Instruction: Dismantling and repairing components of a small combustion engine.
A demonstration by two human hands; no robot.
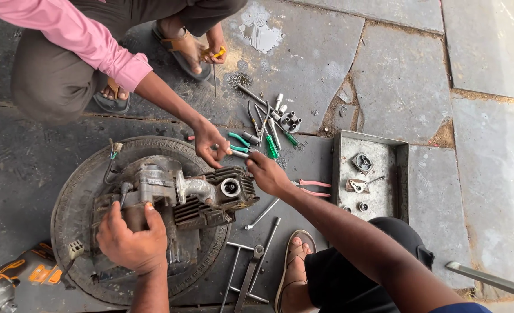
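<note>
A small engine (175, 194) lies on its side on an old tyre (80, 191) laid flat on the stone floor (402, 75). It is already out of its machine and partly stripped, judging by the bare round opening in the finned cylinder head (231, 188) and the loose small parts lying in the metal tray (399, 174) to the right.

The person's left hand (132, 237) grips the near left end of the engine casing, fingers wrapped over it and thumb up, holding it steady. The right hand (268, 174) reaches to the far right edge of the cylinder head, fingers drawn together at a slim metal tool (238, 153); whether they pinch it cannot be told.

A co-worker's hand (209, 142), in a pink sleeve, comes in from the far left and closes on the same tool from the other side.

Much seems left: the head sits on the block, fins intact. Green-handled pliers (242, 142), sockets (290, 120) and spanners (262, 213) lie scattered on the floor around the tyre, and an orange power tool (2, 284) rests at the near left.
</note>
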